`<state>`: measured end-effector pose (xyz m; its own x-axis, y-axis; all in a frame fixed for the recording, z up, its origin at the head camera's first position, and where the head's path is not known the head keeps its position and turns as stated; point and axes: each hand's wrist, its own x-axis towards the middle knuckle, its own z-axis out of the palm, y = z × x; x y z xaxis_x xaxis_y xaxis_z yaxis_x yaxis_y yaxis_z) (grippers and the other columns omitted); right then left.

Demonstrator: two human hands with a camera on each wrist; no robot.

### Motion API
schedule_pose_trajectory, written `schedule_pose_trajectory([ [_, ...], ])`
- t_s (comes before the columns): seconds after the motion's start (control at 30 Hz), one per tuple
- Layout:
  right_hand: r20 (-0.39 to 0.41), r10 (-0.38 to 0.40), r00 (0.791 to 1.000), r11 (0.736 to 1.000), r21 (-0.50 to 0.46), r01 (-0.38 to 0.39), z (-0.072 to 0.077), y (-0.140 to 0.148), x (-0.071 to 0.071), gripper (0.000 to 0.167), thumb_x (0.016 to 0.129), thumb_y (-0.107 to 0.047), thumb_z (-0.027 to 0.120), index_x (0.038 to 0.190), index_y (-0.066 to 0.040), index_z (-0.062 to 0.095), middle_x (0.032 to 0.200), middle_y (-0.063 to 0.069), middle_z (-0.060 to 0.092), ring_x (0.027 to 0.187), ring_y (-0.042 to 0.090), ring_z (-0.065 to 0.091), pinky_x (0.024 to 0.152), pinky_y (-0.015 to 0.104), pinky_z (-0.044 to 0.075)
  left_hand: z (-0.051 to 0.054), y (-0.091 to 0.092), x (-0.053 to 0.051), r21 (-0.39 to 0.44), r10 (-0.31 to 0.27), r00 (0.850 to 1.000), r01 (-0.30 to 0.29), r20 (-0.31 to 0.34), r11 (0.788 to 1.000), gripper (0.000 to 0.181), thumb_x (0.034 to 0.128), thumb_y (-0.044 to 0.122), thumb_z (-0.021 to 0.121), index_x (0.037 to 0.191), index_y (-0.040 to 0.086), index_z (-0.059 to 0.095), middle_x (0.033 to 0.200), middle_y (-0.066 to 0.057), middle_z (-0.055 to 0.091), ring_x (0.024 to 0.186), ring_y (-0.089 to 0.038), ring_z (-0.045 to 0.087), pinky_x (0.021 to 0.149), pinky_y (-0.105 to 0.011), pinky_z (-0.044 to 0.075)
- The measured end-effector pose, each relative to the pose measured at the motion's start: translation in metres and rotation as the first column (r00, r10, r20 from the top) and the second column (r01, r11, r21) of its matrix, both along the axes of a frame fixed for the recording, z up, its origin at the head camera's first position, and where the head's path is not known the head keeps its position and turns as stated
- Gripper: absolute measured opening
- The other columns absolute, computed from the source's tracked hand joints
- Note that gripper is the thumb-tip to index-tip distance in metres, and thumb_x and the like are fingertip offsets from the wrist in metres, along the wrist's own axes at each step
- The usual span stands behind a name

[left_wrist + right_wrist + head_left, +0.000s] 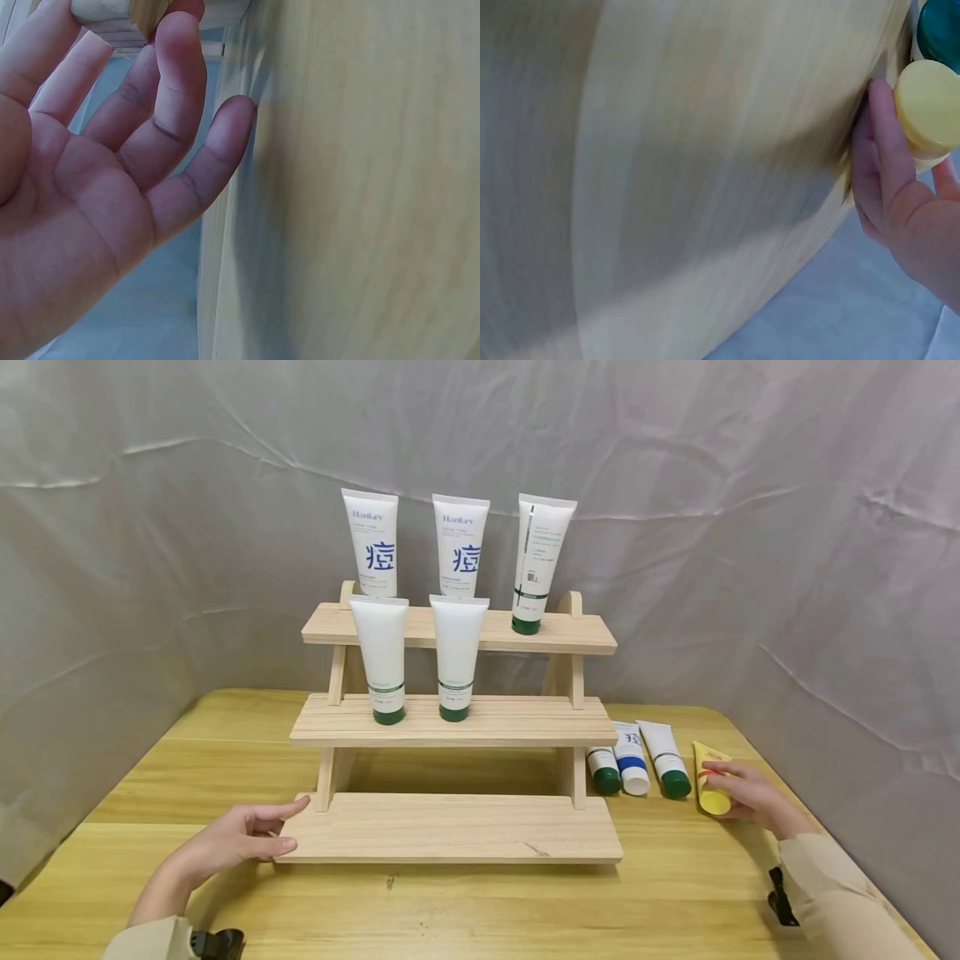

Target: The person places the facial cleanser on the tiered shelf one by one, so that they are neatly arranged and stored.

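A three-tier wooden display stand (450, 831) stands on the table. My left hand (232, 839) pinches the left end of its lowest shelf; in the left wrist view its fingers (180, 82) curl at the shelf's wooden corner (120, 26). Out at the right, my right hand (753, 797) grips a yellow squeeze tube (715, 800), which lies on the table. The right wrist view has the tube's round yellow cap (930, 105) between fingers and thumb, with part of the thumb cut off by the frame edge.
Two white tubes with blue print (375, 543) and a green-capped tube (536, 568) stand on the top shelf. Two green-capped tubes (381, 652) stand on the middle one. Right of the stand, more tubes (663, 760) lie on the table (450, 910). Grey cloth (675, 443) hangs behind.
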<state>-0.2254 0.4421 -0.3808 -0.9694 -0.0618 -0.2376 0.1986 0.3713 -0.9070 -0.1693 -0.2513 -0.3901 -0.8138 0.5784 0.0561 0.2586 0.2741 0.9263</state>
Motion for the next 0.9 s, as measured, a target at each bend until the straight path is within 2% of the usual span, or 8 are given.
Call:
schedule_pose_trajectory([
  [0.3,0.056,0.040,0.998,0.975,-0.220,-0.027,0.007,0.001,0.007,0.059,0.088,-0.003,0.049,0.129,0.015,0.012,0.096,0.000,0.048,0.077,0.018,0.057,0.068,0.041,0.049,0.001,0.002,0.002,0.011,-0.001,1.000,0.001,-0.003,1.000,0.052,0.0876,0.005,0.055,0.127,-0.017,0.028,0.081,-0.001,0.062,0.069,-0.005,0.051,0.059,-0.025,0.043],
  [0.37,0.059,0.031,0.998,0.964,-0.267,-0.014,0.007,0.003,0.009,0.049,0.087,-0.002,0.050,0.127,0.008,0.022,0.095,0.001,0.047,0.077,0.018,0.057,0.069,0.042,0.049,0.001,0.002,0.002,0.010,-0.002,1.000,0.002,-0.001,1.000,0.053,0.0876,0.005,0.055,0.127,-0.017,0.028,0.078,0.001,0.060,0.067,-0.005,0.050,0.058,-0.025,0.043],
  [0.47,0.039,0.015,0.999,0.930,-0.368,0.000,0.009,0.005,0.012,0.032,0.087,0.001,0.050,0.115,-0.013,0.043,0.094,0.002,0.049,0.077,0.020,0.058,0.070,0.042,0.049,0.000,0.002,0.002,0.005,0.004,1.000,-0.004,0.005,1.000,0.053,0.0877,0.006,0.055,0.127,-0.017,0.028,0.077,0.002,0.060,0.068,-0.005,0.050,0.059,-0.025,0.043],
  [0.57,-0.015,-0.004,1.000,0.883,-0.469,-0.004,0.012,0.003,0.014,0.037,0.086,0.005,0.050,0.103,-0.028,0.054,0.094,0.002,0.052,0.077,0.021,0.060,0.070,0.043,0.049,0.000,0.001,0.002,0.002,0.007,1.000,-0.007,0.007,1.000,0.053,0.0878,0.006,0.055,0.127,-0.016,0.028,0.076,0.002,0.058,0.068,-0.005,0.049,0.058,-0.025,0.042],
  [0.63,-0.052,-0.024,0.998,0.847,-0.532,-0.007,0.015,0.001,0.014,0.046,0.085,0.009,0.050,0.108,-0.030,0.054,0.094,0.002,0.053,0.078,0.021,0.060,0.070,0.045,0.048,0.000,0.001,0.002,0.003,0.008,1.000,-0.008,0.003,1.000,0.053,0.0878,0.006,0.055,0.128,-0.016,0.028,0.075,0.003,0.058,0.067,-0.005,0.049,0.058,-0.025,0.042],
  [0.77,-0.090,-0.065,0.994,0.808,-0.589,-0.001,0.021,-0.005,0.013,0.076,0.083,0.014,0.048,0.139,-0.031,0.024,0.098,0.000,0.049,0.074,0.016,0.059,0.073,0.050,0.045,0.001,0.001,0.003,0.003,0.008,1.000,-0.008,-0.008,1.000,0.052,0.0877,0.005,0.055,0.127,-0.016,0.029,0.074,0.003,0.057,0.067,-0.004,0.049,0.058,-0.025,0.042],
  [0.83,-0.094,-0.061,0.994,0.810,-0.586,-0.006,0.024,-0.007,0.013,0.088,0.082,0.016,0.046,0.144,-0.029,0.003,0.099,0.001,0.047,0.073,0.014,0.057,0.074,0.052,0.043,0.001,0.002,0.003,0.002,0.008,1.000,-0.008,-0.013,1.000,0.052,0.0876,0.005,0.055,0.127,-0.016,0.030,0.075,0.002,0.058,0.067,-0.005,0.050,0.058,-0.025,0.043],
  [0.9,-0.107,-0.038,0.994,0.819,-0.573,-0.031,0.027,-0.009,0.013,0.091,0.082,0.016,0.045,0.144,-0.026,-0.007,0.100,0.003,0.046,0.074,0.014,0.056,0.074,0.051,0.044,0.001,0.002,0.003,0.000,0.008,1.000,-0.008,-0.015,1.000,0.052,0.0876,0.006,0.055,0.127,-0.016,0.030,0.078,0.001,0.060,0.068,-0.005,0.051,0.058,-0.025,0.043],
])
